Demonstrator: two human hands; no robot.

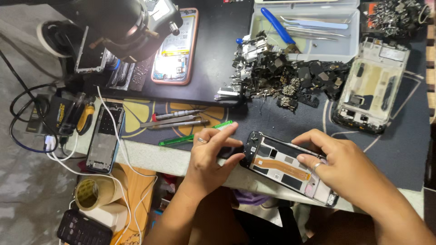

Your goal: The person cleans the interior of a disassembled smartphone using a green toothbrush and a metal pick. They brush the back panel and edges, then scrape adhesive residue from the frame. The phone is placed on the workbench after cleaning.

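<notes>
Cluttered dark work mat [399,149]: both hands pinch 1 opened phone frame [286,167] at its front edge, left hand [209,163] closed on the top end, right hand [345,165] on its side. Behind lie tweezers [175,121], a scrap pile [281,77], and another frame [372,90].

An opened phone frame [284,168] is held at the near edge of the surface [154,156], between the left hand [210,159] and the right hand [345,165]. Behind it a heap of small parts [281,75] is piled, with a tray of tools [309,31] farther back. A second frame [371,90] lies to the right; screwdrivers [175,119] lie to the left.
</notes>
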